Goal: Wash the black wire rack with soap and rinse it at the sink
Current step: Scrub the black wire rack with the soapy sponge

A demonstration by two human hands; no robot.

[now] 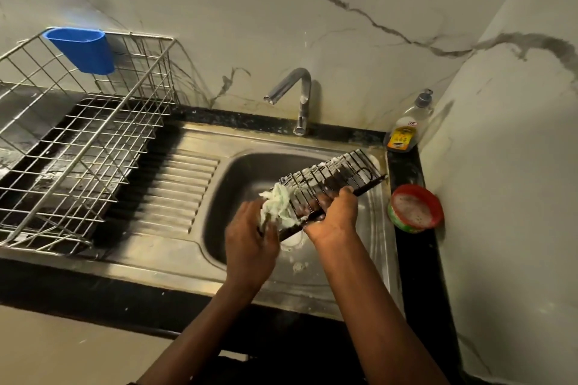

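The right hand (334, 216) grips the near long edge of the black wire rack (336, 176), its fingers curled over the edge bar. The left hand (250, 236) is closed round a wad of pale green cloth (278, 208) and presses it against the rack's left end. The rack is held over the basin of the sink (237, 172), with white suds on its wires; whether it touches the basin cannot be told.

Behind the basin stands the tap (300, 94), its spout turned left, above and well apart from the rack. A soap bottle (406, 126) sits in the back right corner on the black counter (413, 259). A red-rimmed bowl (414, 212) of foamy liquid stands on the counter just right of the sink, near the rack's far end but not touching it. To the left lies the ridged drainboard (175, 191); a steel wire basket (78, 141) stands over its left part, with a blue cup (83, 50) hung on the back rim.

The rack's long axis runs from near-left, at the hands, to far-right, toward the corner with the bottle, its far end reaching over the sink's right rim. The short wires cross that axis
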